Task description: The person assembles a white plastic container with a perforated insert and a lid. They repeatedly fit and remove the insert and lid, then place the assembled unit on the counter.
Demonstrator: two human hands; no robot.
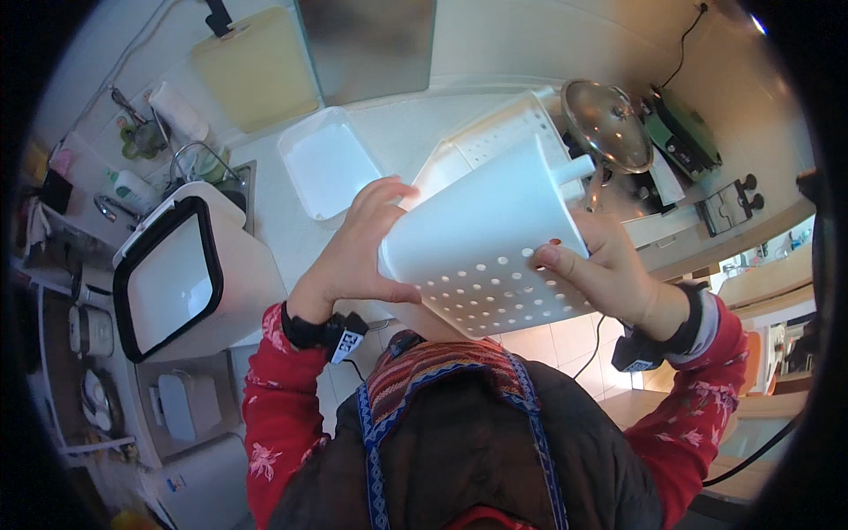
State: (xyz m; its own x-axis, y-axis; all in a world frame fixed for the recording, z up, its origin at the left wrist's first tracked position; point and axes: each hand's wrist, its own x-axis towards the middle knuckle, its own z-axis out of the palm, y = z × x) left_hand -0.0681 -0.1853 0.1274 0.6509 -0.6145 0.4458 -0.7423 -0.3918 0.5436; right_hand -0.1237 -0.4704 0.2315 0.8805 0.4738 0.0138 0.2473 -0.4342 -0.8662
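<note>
Both my hands hold a white plastic container with rows of round holes (495,238), tilted in front of my chest. My left hand (358,247) grips its left edge, thumb on the near face and fingers over the upper side. On the right, my right hand (609,269) clasps the other edge, thumb pressed beside the holes. A short white peg sticks out near its upper right corner. Just beyond it a second white perforated piece (503,132) shows, partly hidden; I cannot tell whether the two touch.
A shallow white tray (331,163) lies on the counter. Left of it stands a large white bin with a black rim (212,274), near the sink tap (110,208). At the right back are a lidded pan (609,124) and a green appliance (680,132). Cutting boards (256,71) lean at the wall.
</note>
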